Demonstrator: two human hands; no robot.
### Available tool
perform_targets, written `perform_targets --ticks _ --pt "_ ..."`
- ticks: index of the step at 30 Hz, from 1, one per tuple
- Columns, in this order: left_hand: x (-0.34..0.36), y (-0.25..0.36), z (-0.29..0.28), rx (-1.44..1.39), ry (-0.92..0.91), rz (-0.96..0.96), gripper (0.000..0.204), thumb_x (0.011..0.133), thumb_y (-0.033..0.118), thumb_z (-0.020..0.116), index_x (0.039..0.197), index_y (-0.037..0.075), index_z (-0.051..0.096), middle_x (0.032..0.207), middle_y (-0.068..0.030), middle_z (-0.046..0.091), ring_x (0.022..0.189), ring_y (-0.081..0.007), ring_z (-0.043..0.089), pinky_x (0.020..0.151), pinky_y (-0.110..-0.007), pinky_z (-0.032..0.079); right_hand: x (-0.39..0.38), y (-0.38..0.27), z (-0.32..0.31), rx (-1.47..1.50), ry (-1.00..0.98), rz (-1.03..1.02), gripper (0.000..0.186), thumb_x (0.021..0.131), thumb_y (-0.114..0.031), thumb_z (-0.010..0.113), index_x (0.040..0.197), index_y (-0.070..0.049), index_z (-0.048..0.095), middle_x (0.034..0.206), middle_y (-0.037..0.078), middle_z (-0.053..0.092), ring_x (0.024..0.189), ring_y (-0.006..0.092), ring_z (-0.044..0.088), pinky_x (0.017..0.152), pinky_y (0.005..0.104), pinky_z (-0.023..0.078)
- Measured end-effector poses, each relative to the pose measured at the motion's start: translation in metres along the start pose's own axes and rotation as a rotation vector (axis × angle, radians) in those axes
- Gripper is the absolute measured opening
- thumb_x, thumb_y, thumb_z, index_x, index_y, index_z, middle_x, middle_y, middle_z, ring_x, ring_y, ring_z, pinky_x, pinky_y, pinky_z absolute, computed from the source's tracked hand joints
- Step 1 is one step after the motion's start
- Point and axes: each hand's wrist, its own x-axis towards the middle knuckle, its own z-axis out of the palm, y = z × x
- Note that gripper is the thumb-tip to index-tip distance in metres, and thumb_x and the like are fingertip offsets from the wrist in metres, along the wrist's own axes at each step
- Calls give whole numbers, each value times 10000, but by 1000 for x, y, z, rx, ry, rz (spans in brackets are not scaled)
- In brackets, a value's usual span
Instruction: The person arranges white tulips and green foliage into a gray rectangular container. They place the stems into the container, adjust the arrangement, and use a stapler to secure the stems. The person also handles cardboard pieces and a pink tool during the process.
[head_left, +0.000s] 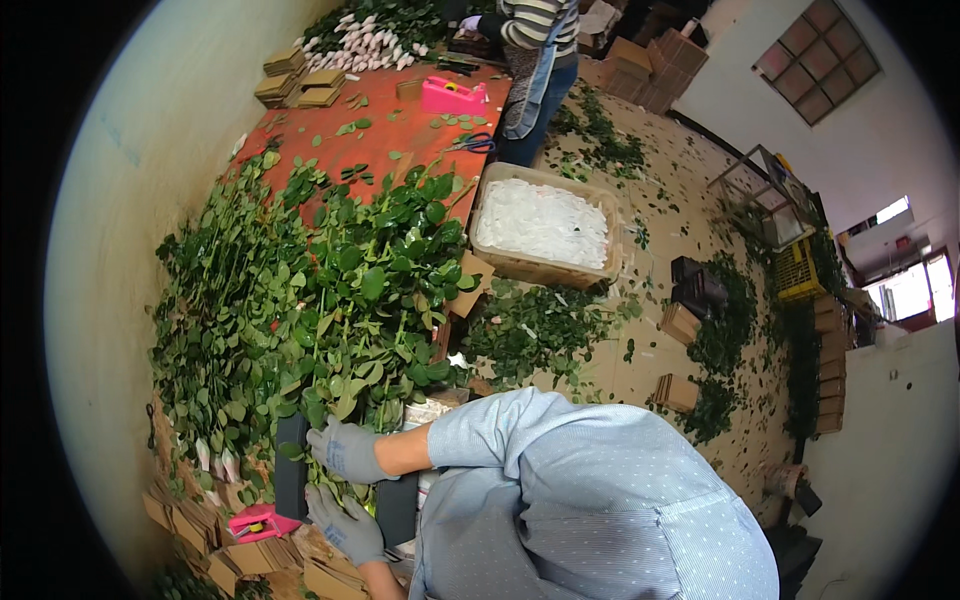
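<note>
My right hand (346,450), in a grey glove, is the upper one, its fingers bent over leafy rose stems (370,375). Below it my left hand (345,526), also gloved in grey, lies with fingers stretched out and apart on the foliage. Between the hands show green leaves and thin stems. A dark upright block (291,468) stands at my fingertips, and a second dark block (397,508) is beside my wrists. Pale pink rosebuds (229,464) poke out left of the first block. Leaves partly hide the fingertips.
A red table (290,150) carries a heap of leafy stems, a pink tape dispenser (453,96) and blue scissors (476,144). A bin of white material (543,222) stands beside it. Flat cardboard (262,555) and another pink dispenser (262,522) lie near. A co-worker (535,80) stands far off.
</note>
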Motion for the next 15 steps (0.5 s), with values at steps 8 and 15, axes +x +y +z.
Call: perform_targets --ticks 8,15 --pt "-3 1 3 48 22 12 462 994 148 545 1394 -85 543 1550 -255 450 1426 -425 404 1199 -513 302 -5 -1 -5 16 53 53 401 916 -307 619 1166 -2 691 1209 173 621 1079 320 644 951 473 457" --pt "0 3 18 8 85 63 453 1002 180 561 1390 -52 550 1516 -252 481 1407 -417 424 1176 -524 321 -14 7 -3 51 97 120 276 862 -245 656 1026 -40 740 1124 137 638 1043 322 649 938 449 473"
